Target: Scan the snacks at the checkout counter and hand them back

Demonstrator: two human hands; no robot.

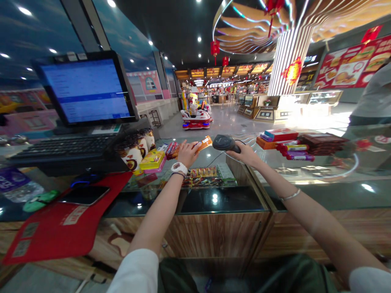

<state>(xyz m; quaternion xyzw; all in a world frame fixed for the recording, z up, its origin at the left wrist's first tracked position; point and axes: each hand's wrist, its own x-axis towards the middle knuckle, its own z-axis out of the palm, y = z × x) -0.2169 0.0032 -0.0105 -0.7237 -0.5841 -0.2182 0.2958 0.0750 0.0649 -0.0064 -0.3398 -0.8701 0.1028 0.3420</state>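
Note:
My left hand (pixel 187 154) is closed on a small orange snack packet (pixel 205 143), which sticks out to the right above the glass counter. Close beside the packet, the head of a dark handheld barcode scanner (pixel 224 143) faces it. My right hand (pixel 244 154) grips the scanner by its handle, and a thin cable trails from it. Just left of my left hand lie some red-wrapped snacks (pixel 172 149), a yellow box (pixel 152 159) and a pink pack under it. On the counter to the right sit stacked dark brown packets (pixel 324 143), several tube-shaped candy rolls (pixel 295 150) and flat boxes (pixel 279 135).
At left stand a monitor (pixel 87 91), a black keyboard (pixel 61 148) and several patterned cups (pixel 142 147). A phone (pixel 85 195) lies on a red mat (pixel 70 232). More snacks show under the glass (pixel 210 173). A person (pixel 374 95) stands at far right.

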